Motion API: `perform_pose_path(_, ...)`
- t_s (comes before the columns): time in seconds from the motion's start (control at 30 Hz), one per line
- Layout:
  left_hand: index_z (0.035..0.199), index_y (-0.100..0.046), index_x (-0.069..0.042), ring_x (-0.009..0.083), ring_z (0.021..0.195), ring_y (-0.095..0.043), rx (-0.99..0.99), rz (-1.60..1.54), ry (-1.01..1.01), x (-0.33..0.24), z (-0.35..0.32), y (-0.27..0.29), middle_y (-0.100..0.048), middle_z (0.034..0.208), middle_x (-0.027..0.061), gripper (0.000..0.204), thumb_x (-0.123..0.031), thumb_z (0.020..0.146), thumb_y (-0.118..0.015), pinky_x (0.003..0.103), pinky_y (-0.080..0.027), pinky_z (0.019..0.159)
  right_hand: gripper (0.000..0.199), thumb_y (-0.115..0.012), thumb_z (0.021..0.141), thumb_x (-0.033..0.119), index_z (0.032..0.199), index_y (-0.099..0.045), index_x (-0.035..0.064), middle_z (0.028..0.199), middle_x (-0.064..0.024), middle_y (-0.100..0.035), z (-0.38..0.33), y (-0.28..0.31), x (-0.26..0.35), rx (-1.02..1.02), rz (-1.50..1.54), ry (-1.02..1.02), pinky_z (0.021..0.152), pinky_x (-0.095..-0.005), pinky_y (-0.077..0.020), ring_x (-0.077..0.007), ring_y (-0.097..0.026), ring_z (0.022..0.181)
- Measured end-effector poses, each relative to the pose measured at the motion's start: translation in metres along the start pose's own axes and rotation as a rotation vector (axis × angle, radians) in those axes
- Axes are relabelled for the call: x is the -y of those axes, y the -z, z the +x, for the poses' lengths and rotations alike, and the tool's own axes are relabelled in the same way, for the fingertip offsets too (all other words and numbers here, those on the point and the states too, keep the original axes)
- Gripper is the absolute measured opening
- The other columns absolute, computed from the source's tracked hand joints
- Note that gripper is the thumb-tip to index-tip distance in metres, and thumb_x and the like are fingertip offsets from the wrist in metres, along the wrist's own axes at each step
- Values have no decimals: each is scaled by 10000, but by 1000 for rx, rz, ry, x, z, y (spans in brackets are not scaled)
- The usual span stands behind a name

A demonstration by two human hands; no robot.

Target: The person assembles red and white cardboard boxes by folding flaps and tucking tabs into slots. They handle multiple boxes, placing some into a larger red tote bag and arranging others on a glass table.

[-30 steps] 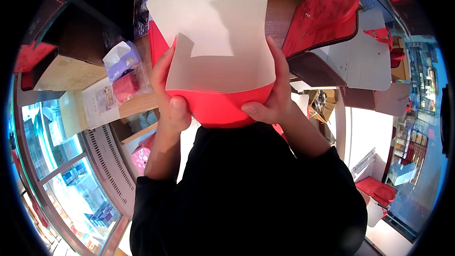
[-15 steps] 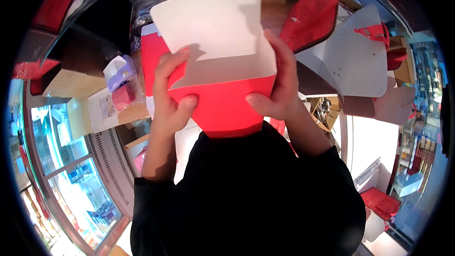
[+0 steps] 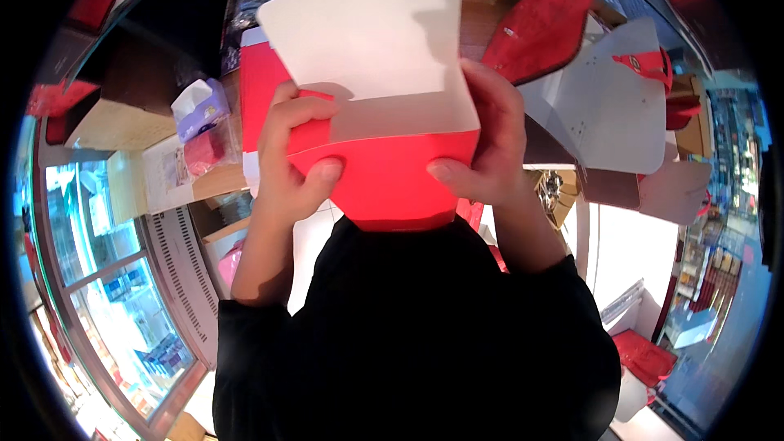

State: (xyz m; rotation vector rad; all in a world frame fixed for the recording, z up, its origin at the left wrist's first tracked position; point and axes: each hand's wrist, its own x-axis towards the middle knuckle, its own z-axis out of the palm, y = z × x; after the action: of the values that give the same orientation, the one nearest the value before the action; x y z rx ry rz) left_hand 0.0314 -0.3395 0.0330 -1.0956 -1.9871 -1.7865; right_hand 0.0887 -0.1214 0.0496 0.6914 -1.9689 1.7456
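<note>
- Red outside and pale inside, the open card box [image 3: 396, 175] sits between both hands close against the dark-clothed torso, its tall back flap [image 3: 376, 33] standing up.
- Left hand [image 3: 296, 159]: thumb on the front panel, bent fingers over the left side, pinching that corner.
- Right hand [image 3: 496, 147]: thumb on the front, fingers wrapped around the right side; their tips are hidden, so their spread I cannot tell.
- Likely light, fairly stiff yet easily creased, slightly slick; best gripped low at the side corners, sparing the thin rim.
</note>
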Motion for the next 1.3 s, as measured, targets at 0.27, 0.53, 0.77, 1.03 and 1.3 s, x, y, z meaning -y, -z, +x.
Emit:
perform_pose_path(0.27,1010,-508,-19,236,858,-471,30,68,43,-1,-2,5,-518,946,142,559,-528,791,-577,355,-388,764,783,-772,658,239,1326,-388,99,1206,-109,-446,-1,0,14,5,-73,-107,843,-360,-455,-247,-497,1070)
perform_pose_path(0.53,1247,-428,-1,239,1035,-505,175,-18,255,-22,11,-3,-509,1100,144,759,-553,758,-608,349,-392,887,765,-724,677,308,1335,-384,119,1172,-132,-461,0,11,20,116,-135,-130,879,-373,-429,-270,-498,1052)
perform_pose_path(0.77,1340,-364,-6,243,1077,-523,244,-44,350,-31,20,-7,-525,1149,149,859,-565,742,-623,342,-404,904,804,-740,653,175,1360,-364,104,1240,-97,-428,-3,17,28,137,-134,-181,918,-366,-435,-234,-467,1146)
perform_pose_path(1.03,1339,-375,4,254,1122,-509,263,-7,328,-31,20,-7,-510,1207,163,875,-572,732,-632,354,-398,928,814,-757,663,160,1364,-357,55,1258,-94,-420,-6,21,27,123,30,-231,958,-372,-413,-229,-444,1178)
perform_pose_path(1.3,1375,-339,7,280,1200,-461,285,11,260,-27,24,-5,-451,1305,186,894,-505,719,-666,371,-372,970,815,-779,676,197,1358,-358,51,1272,-105,-416,0,28,18,88,39,-270,971,-381,-403,-230,-439,1191)
